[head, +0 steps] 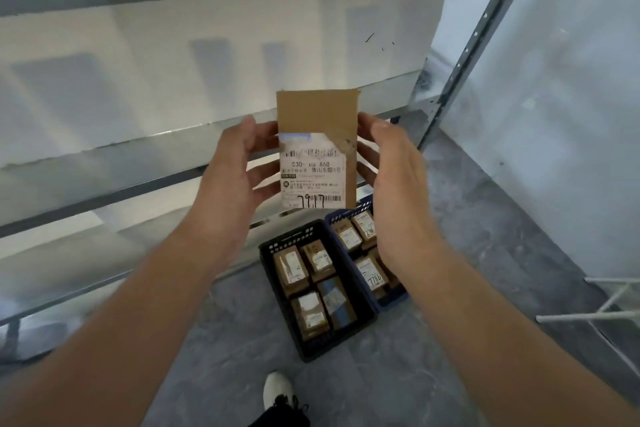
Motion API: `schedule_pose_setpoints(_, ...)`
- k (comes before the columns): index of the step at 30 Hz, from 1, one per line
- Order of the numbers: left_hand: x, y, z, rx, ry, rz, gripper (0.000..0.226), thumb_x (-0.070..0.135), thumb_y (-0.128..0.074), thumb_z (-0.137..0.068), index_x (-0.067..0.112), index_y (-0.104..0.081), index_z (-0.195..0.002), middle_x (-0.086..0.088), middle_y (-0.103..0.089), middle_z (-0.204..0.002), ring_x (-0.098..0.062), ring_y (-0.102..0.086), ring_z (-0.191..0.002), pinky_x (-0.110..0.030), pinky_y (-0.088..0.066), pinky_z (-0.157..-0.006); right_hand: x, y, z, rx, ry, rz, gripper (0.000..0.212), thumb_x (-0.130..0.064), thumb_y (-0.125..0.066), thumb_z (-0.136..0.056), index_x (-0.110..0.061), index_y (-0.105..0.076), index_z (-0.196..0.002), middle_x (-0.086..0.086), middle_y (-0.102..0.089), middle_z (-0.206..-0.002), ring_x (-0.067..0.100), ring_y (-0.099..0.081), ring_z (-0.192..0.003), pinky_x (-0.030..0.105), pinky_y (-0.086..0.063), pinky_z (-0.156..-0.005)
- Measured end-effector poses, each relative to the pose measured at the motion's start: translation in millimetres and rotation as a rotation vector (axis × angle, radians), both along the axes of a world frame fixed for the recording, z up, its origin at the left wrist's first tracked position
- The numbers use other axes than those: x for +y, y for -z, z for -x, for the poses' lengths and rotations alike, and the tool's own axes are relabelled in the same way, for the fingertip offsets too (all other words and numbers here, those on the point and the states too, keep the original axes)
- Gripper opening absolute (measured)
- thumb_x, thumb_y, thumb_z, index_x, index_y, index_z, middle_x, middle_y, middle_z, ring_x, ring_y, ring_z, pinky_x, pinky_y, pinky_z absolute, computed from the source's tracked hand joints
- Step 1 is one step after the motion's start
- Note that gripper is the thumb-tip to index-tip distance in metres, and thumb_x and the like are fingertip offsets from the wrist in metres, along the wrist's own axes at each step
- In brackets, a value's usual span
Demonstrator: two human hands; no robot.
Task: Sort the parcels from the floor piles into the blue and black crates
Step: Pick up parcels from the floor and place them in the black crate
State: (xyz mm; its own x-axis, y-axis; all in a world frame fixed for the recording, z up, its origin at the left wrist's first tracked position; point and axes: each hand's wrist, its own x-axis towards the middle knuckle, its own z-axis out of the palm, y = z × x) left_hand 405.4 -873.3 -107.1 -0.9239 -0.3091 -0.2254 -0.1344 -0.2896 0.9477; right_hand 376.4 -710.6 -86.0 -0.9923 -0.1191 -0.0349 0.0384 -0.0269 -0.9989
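Grey mottled floor (450, 374), with pale metal shelving (460, 73) running along the left and back; the shelf boards are blurred. Both bare forearms reach forward from the lower corners of the view. A flat brown cardboard parcel (317, 118) is held upright in the air between the hands, above the crates, its white shipping label facing the camera with a handwritten number along the bottom edge. The left hand (239, 163) grasps the parcel's left edge, thumb up near the top. The right hand (391, 170) grasps the right edge, fingertips against the side. On the floor below, the black crate (325, 343) and the blue crate (346, 217) stand side by side, touching, blue to the right. The black one holds four labelled boxes (291, 269); the blue one also holds labelled boxes, one (372, 276) marked 7786, partly hidden by the right wrist. A white shoe (277, 388) shows at the bottom edge.
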Motion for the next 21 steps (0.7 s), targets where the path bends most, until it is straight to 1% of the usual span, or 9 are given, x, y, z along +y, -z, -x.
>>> schedule_pose_setpoints(2,4.2,10.6,14.0,-0.029,-0.017,-0.024,0.052,0.048,-0.032,-0.107,0.018,-0.07,-0.125,-0.002,-0.073,-0.121,-0.024,-0.07,-0.112,-0.047,-0.053,-0.102,3.3,10.6,15.2,-0.009,0.022,0.002,0.044,-0.025,-0.035,-0.115,-0.019,-0.069,-0.087,0.005,-0.077,-0.1,-0.004,-0.068,-0.079,0.012,-0.055,-0.065)
schedule_pose_setpoints(5,8.8,21.7,32.0,-0.064,-0.052,-0.023,0.051,0.049,-0.033,-0.106,0.019,-0.071,-0.123,0.0,-0.074,-0.115,-0.021,-0.071,-0.108,-0.046,-0.052,-0.102,5.8,28.5,36.0,-0.063,0.025,0.004,0.035,-0.03,-0.039,-0.114,-0.018,-0.072,-0.109,0.007,-0.075,-0.113,0.0,-0.072,-0.09,0.015,-0.057,-0.068)
schedule_pose_setpoints(7,14.2,28.5,42.1,-0.076,-0.087,-0.011,0.051,0.049,-0.033,-0.106,0.019,-0.071,-0.122,0.003,-0.075,-0.111,-0.02,-0.071,-0.107,-0.044,-0.053,-0.1,8.1,39.2,51.2,-0.096,-0.003,0.013,0.032,-0.03,-0.041,-0.113,-0.015,-0.068,-0.119,0.008,-0.074,-0.118,-0.002,-0.073,-0.09,0.014,-0.057,-0.068)
schedule_pose_setpoints(11,36.1,43.0,65.3,-0.089,-0.178,-0.011,0.045,0.047,-0.034,-0.107,0.022,-0.07,-0.116,0.012,-0.076,-0.095,-0.015,-0.072,-0.099,-0.039,-0.052,-0.091,20.6,58.8,92.2,-0.111,-0.084,-0.009,0.035,-0.036,-0.043,-0.11,-0.015,-0.068,-0.122,0.007,-0.074,-0.122,0.006,-0.074,-0.099,0.014,-0.058,-0.07)
schedule_pose_setpoints(15,69.0,58.0,88.2,-0.109,-0.319,-0.016,0.043,0.046,-0.033,-0.107,0.024,-0.069,-0.116,0.014,-0.076,-0.091,-0.015,-0.071,-0.099,-0.038,-0.052,-0.088,40.4,84.4,133.0,-0.142,-0.228,-0.028,0.036,-0.04,-0.045,-0.107,-0.019,-0.068,-0.126,-0.001,-0.077,-0.114,0.0,-0.074,-0.093,0.014,-0.057,-0.066)
schedule_pose_setpoints(17,91.2,67.6,101.3,-0.127,-0.401,-0.023,0.044,0.045,-0.033,-0.107,0.024,-0.069,-0.12,0.013,-0.075,-0.09,-0.015,-0.071,-0.098,-0.037,-0.053,-0.084,53.7,97.1,154.6,-0.134,-0.304,-0.056,0.045,-0.047,-0.045,-0.096,-0.02,-0.069,-0.123,-0.001,-0.077,-0.116,0.003,-0.074,-0.1,0.023,-0.062,-0.074)
schedule_pose_setpoints(18,103.7,73.8,107.8,-0.144,-0.445,-0.03,0.044,0.045,-0.034,-0.107,0.023,-0.069,-0.121,0.013,-0.075,-0.09,-0.014,-0.072,-0.096,-0.035,-0.053,-0.081,60.7,105.1,165.1,-0.134,-0.338,-0.064,0.047,-0.048,-0.044,-0.093,-0.02,-0.07,-0.122,0.0,-0.076,-0.118,0.007,-0.074,-0.105,0.031,-0.064,-0.082)
schedule_pose_setpoints(20,124.3,90.6,122.4,-0.181,-0.51,-0.044,0.043,0.045,-0.036,-0.106,0.024,-0.07,-0.121,0.009,-0.076,-0.095,-0.014,-0.072,-0.095,-0.033,-0.054,-0.077,75.0,123.3,185.7,-0.147,-0.378,-0.086,0.047,-0.047,-0.044,-0.092,-0.017,-0.07,-0.117,0.003,-0.075,-0.12,0.016,-0.072,-0.111,0.048,-0.061,-0.099)
schedule_pose_setpoints(21,132.0,101.6,128.9,-0.202,-0.531,-0.054,0.043,0.045,-0.036,-0.106,0.023,-0.069,-0.122,0.006,-0.075,-0.1,-0.015,-0.073,-0.096,-0.033,-0.055,-0.076,81.0,133.8,194.5,-0.161,-0.393,-0.105,0.047,-0.047,-0.044,-0.093,-0.015,-0.069,-0.116,0.005,-0.074,-0.12,0.019,-0.071,-0.112,0.054,-0.059,-0.102)
